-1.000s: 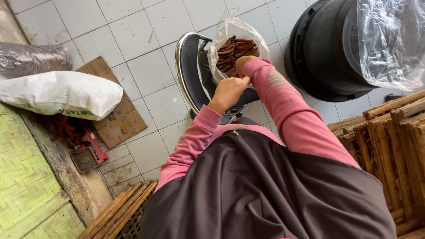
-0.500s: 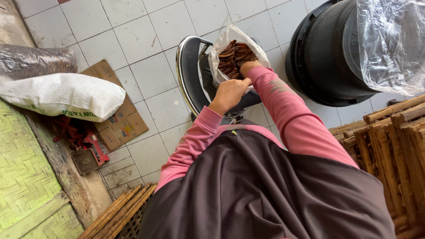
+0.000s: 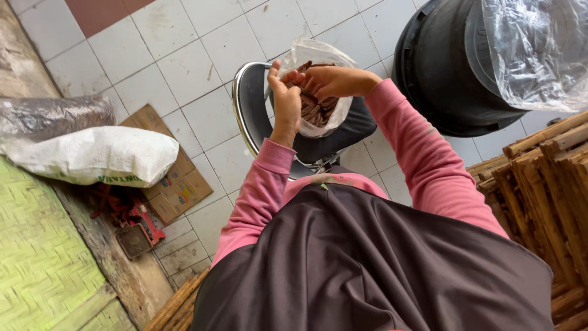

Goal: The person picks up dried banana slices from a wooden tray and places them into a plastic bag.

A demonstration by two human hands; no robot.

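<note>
Hands (image 3: 309,92) in clear plastic bag (image 3: 318,55)

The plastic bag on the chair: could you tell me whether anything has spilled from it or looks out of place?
Nothing stands out. The bag sits on the chair, with the brown pieces all inside it. The left hand and right hand are at its mouth. No pieces show on the floor tiles around the chair.

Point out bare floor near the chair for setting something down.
Bare tiles lie between the chair, the white sack and the cardboard. It is crowded right: black tub, wooden frames. Both hands fill the bag.
</note>
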